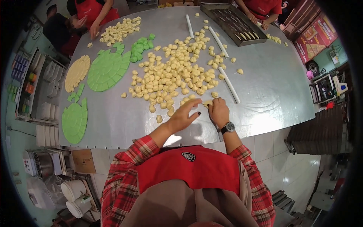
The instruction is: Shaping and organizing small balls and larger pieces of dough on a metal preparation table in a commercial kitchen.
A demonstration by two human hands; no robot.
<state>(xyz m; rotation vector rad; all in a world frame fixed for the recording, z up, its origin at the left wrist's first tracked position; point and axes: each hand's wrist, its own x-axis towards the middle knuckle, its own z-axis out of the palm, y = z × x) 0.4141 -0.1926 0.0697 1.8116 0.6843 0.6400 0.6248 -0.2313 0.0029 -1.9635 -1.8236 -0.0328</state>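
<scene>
A large heap of pale yellow dough balls [170,72] is spread over the metal table [264,79] before me. My left hand [183,116] hovers at the heap's near edge, thumb and fingers apart, with nothing in it. Beside it on the right, my right hand [218,112] has its fingers curled down on a small flattened dough piece [207,103] on the tabletop. The wrist above it wears a dark watch [228,127]. Part of that dough piece is hidden by the fingers.
White rolling pins [229,85] lie right of the heap. Scored green dough rounds [109,70], a yellow dough round [77,73] and green dough balls [140,48] sit at left. A baking tray [234,23] holds shaped pieces. Co-workers in red aprons [94,11] stand across the table.
</scene>
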